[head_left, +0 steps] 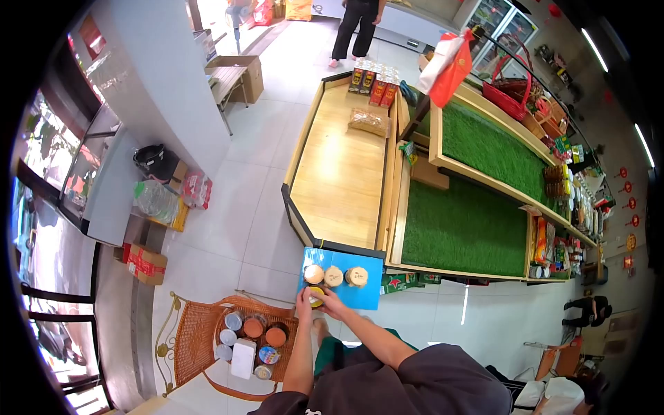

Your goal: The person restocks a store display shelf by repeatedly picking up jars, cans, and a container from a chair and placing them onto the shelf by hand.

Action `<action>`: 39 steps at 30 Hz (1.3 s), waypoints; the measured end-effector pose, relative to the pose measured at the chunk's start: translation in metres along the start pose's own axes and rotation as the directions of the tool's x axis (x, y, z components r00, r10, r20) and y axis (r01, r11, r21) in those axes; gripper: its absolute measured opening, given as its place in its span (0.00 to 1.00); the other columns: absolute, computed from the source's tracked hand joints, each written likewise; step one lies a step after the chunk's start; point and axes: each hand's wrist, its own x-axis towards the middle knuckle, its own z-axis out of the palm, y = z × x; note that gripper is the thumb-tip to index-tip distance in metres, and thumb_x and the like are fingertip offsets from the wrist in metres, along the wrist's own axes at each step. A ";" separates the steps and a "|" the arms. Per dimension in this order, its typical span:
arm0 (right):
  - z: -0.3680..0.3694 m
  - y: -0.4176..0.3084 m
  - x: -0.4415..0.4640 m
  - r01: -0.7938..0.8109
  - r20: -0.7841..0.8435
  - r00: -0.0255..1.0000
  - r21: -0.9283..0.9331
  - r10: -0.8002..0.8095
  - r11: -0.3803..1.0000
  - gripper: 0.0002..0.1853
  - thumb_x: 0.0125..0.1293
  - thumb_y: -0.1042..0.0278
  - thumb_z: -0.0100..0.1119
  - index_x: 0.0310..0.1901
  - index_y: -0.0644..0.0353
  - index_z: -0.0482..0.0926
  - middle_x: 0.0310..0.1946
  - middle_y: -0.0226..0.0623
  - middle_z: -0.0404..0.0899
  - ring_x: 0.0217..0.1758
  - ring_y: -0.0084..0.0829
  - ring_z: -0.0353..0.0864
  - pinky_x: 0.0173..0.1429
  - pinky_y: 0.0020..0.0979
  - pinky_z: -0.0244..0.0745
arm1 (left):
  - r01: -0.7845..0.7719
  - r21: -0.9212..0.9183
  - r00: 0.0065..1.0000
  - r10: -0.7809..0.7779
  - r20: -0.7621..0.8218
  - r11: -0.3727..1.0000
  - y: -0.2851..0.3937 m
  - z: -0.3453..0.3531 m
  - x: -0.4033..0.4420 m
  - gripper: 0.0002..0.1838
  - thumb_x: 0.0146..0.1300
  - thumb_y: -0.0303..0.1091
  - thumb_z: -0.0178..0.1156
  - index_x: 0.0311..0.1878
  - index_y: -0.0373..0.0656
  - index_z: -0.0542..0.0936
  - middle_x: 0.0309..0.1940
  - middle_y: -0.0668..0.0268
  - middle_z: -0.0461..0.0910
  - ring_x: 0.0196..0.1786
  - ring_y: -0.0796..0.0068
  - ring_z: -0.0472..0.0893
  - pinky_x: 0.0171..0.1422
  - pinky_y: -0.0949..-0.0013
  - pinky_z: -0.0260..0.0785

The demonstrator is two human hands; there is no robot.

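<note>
My left hand (303, 303) and my right hand (333, 304) are both closed around a small jar with a yellow top (316, 298), at the near edge of a blue board (369, 296). Just beyond my fingers, a jar with a whitish lid (313, 274) stands on the board. Beside it are a jar with a cream cover (333, 277) and another cream-covered jar (357, 277). The covers carry dark print too small to read. My fingers hide most of the held jar's sides.
Left of me, a wicker chair (196, 344) holds several jars and a white box (243, 358). Ahead stands a wooden display table (339, 173) with a bagged product (369, 122) and drink cartons (373, 81). Green-turf shelves (463, 228) are at right. A person (356, 31) stands far ahead.
</note>
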 end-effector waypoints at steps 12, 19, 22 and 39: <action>-0.116 0.045 -0.099 -0.057 0.001 0.998 0.201 0.058 0.978 0.32 0.59 0.59 0.69 0.62 0.54 0.67 0.53 0.35 0.73 0.55 0.32 0.76 0.51 0.37 0.79 | 0.046 0.230 0.998 -0.056 0.036 0.972 -0.038 0.071 -0.140 0.27 0.69 0.52 0.51 0.53 0.34 0.72 0.48 0.59 0.75 0.50 0.71 0.75 0.55 0.69 0.68; -0.256 0.011 -0.198 0.175 -0.161 0.978 0.285 -0.133 0.942 0.35 0.58 0.60 0.69 0.64 0.58 0.63 0.56 0.39 0.71 0.55 0.36 0.76 0.52 0.40 0.80 | -0.078 0.453 0.962 -0.051 0.267 0.888 -0.106 0.204 -0.195 0.25 0.69 0.52 0.50 0.52 0.36 0.71 0.47 0.59 0.75 0.49 0.69 0.76 0.53 0.68 0.70; -0.313 -0.025 -0.271 0.375 -0.271 0.919 0.372 -0.287 0.849 0.36 0.58 0.60 0.69 0.65 0.59 0.62 0.56 0.40 0.70 0.57 0.36 0.75 0.52 0.39 0.79 | -0.145 0.421 0.902 -0.055 0.428 0.896 -0.144 0.283 -0.208 0.24 0.70 0.50 0.49 0.53 0.36 0.73 0.48 0.59 0.73 0.52 0.69 0.75 0.56 0.66 0.69; -0.494 -0.186 -0.541 0.991 -0.636 0.134 0.072 -0.760 0.114 0.36 0.61 0.73 0.61 0.70 0.62 0.58 0.65 0.39 0.65 0.63 0.35 0.70 0.62 0.34 0.71 | -0.717 -0.048 0.087 0.158 0.984 0.695 -0.091 0.664 -0.440 0.37 0.61 0.38 0.63 0.70 0.39 0.59 0.69 0.49 0.57 0.71 0.53 0.60 0.72 0.60 0.56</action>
